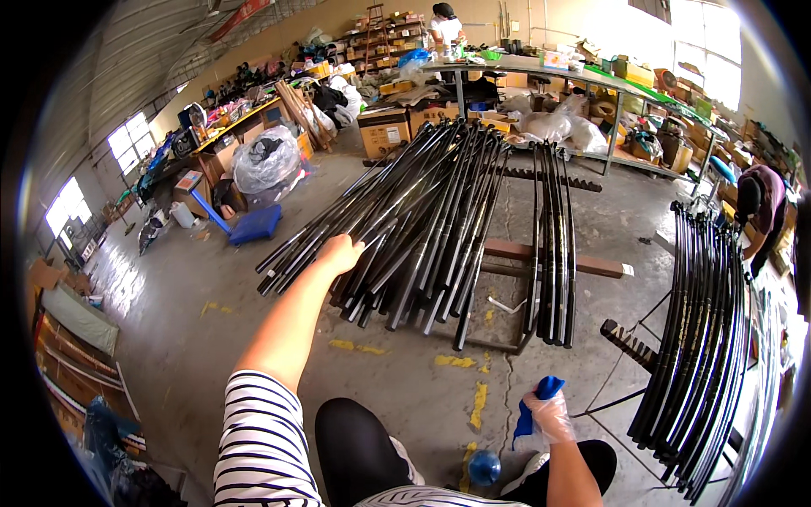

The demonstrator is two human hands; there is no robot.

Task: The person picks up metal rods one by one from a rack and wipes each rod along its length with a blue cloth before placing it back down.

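Pressed the left hand [340, 253], curled, against one racked heap of black rods [448, 245], too crowded to count, grip impossible to tell. Saw one carton [384, 135] behind, markings too small to read; rightward, one small rod bundle [553, 262]. Closed the gloved right hand [551, 416] round one blue cloth [550, 388]. Noted one larger rod bundle [697, 338] at far right.

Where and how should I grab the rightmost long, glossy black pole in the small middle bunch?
Probably by that pole's near end, from its right: this end juts toward you past the long brown beam, and no neighbour crowds that side. Your right hand, in clear plastic, is nearer but holds a blue cloth.
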